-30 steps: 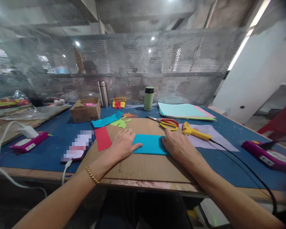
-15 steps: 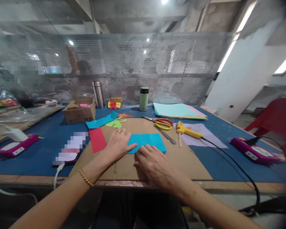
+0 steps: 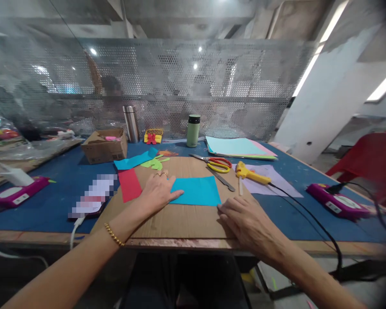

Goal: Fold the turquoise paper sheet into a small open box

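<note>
Both hands lie flat, fingers open: left hand (image 3: 157, 194) presses the paper (image 3: 197, 191) at its 9 o'clock edge on the board (image 3: 180, 221), right hand (image 3: 249, 221) rests at 4 o'clock; steady pressure should stop slipping.

Two forearms, both uncovered up to frame edge.

Left hand (image 3: 156, 195): thin gold-coloured metal rings (image 3: 164, 174) on two fingers, above left part of brown cardboard sheet (image 3: 180, 221). Ring detail too small to tell.

Left wrist: gold-coloured beaded bracelet (image 3: 113, 234), single strand of small round beads, just off sheet's near-left corner.

Right hand (image 3: 247, 219): fingers and wrist bare, at sheet's near-right corner.

Dark blue fabric (image 3: 154, 289) below sheet's near edge, at lap. Garment kind cannot be told.
</note>
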The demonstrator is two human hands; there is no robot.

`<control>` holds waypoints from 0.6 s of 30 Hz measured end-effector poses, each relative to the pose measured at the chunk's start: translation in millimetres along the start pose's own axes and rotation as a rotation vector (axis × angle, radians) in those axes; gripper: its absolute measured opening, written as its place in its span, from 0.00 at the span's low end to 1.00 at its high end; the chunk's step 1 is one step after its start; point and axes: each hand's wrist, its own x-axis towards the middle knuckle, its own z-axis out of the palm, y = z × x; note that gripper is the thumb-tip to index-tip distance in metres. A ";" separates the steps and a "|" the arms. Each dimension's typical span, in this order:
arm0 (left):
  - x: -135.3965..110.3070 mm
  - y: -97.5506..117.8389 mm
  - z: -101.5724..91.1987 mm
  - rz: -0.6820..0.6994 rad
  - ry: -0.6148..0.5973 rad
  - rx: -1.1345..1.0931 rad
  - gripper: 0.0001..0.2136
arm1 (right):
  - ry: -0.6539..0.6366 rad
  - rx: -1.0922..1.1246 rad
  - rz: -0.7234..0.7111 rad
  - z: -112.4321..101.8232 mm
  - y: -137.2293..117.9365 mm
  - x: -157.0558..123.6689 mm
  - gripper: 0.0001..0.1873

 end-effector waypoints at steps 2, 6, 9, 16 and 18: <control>-0.4 -0.3 0.9 0.002 0.010 0.009 0.25 | -0.001 -0.050 -0.012 -7.0 2.8 5.3 0.17; -0.6 -2.7 1.5 0.001 0.027 0.019 0.24 | 0.097 -0.142 -0.039 -5.1 -6.8 35.4 0.14; -0.7 2.1 -2.0 -0.019 0.035 0.043 0.24 | -0.015 -0.121 -0.108 8.2 -18.1 52.9 0.13; -26.4 71.3 -22.4 0.204 0.076 0.073 0.08 | -0.031 -0.019 -0.081 5.3 -26.0 51.3 0.12; -37.6 87.0 -25.8 0.212 0.103 0.056 0.08 | -0.048 -0.033 -0.099 0.6 -25.7 50.3 0.13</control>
